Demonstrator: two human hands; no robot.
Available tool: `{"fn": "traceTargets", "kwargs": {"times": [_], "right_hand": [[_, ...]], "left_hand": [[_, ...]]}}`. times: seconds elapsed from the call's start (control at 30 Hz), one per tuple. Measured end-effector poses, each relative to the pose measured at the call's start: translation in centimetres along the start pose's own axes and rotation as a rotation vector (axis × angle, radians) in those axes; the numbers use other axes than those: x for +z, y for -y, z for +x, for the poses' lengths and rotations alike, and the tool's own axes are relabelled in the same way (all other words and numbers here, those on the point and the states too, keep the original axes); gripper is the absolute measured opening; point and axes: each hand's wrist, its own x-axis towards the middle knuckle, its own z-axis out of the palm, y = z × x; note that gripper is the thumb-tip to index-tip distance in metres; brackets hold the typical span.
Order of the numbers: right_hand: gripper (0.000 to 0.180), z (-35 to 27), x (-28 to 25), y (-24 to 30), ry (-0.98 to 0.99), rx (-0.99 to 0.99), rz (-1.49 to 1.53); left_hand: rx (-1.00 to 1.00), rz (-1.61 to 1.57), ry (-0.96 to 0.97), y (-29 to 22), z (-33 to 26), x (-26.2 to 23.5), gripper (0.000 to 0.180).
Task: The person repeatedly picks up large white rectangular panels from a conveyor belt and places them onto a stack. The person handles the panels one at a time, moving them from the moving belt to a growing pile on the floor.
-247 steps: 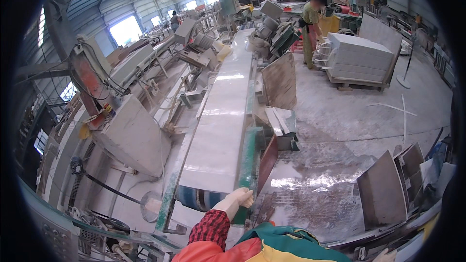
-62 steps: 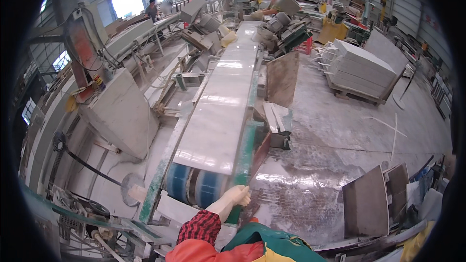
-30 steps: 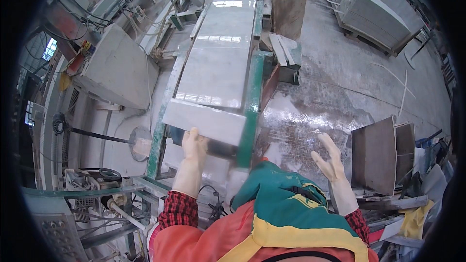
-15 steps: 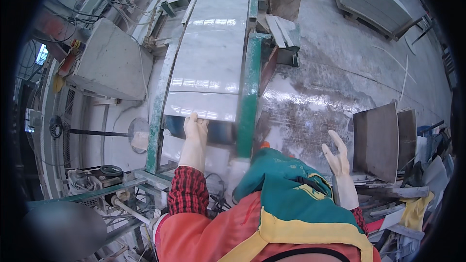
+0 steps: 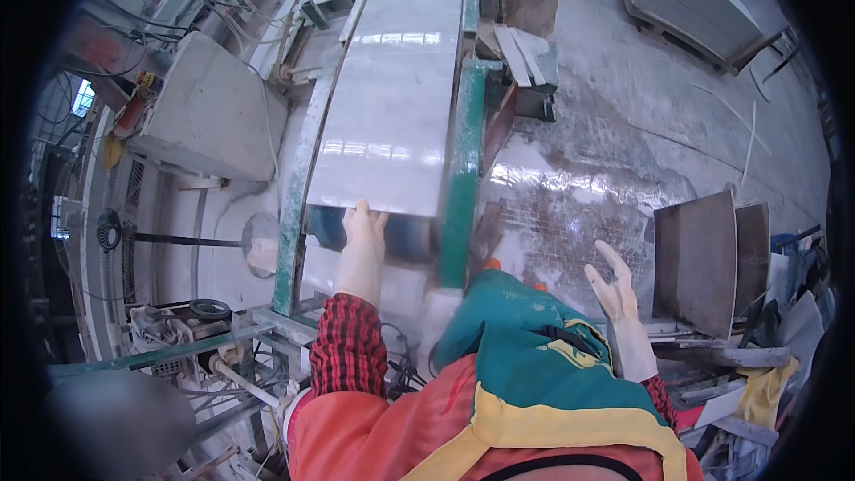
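A long, glossy white stone slab (image 5: 383, 116) lies on a narrow conveyor, and its near edge ends above a dark blue roller (image 5: 411, 240). My left hand (image 5: 362, 249), in a pale glove, is at that near edge, closed around it with a fingertip showing on the top face; the slab hides the other fingertips. Off to the right, my right hand (image 5: 621, 307), gloved alike, hangs in the air with its fingers apart, holding nothing. It is nearest to my green and yellow apron (image 5: 534, 330).
Green metal rails (image 5: 461, 187) flank the conveyor. Brown-backed panels (image 5: 695, 258) stand at the right, beside piled offcuts (image 5: 730, 356). Pale strips (image 5: 525, 58) rest beyond the right rail. A large stone block (image 5: 209, 111) and machinery with a handwheel (image 5: 210, 308) are at the left.
The cross seam near the slab's close end no longer shows; the surface there now looks unbroken. My left hand stays at the near edge. My right hand remains raised and spread, nearly unmoved.
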Motion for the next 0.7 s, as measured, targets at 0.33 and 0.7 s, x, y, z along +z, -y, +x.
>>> {"fn": "traceTargets", "kwargs": {"times": [0.33, 0.7], "right_hand": [[0.054, 0.4, 1.1, -3.5, 0.025, -0.035, 0.027], [0.054, -0.1, 0.2, -9.6, -0.016, 0.078, 0.065]], "left_hand": [[-0.235, 0.829, -0.048, -3.9, 1.4, -1.6, 0.038], [0.586, 1.369, 0.592, -1.9, 4.5, 0.9, 0.036]]}}
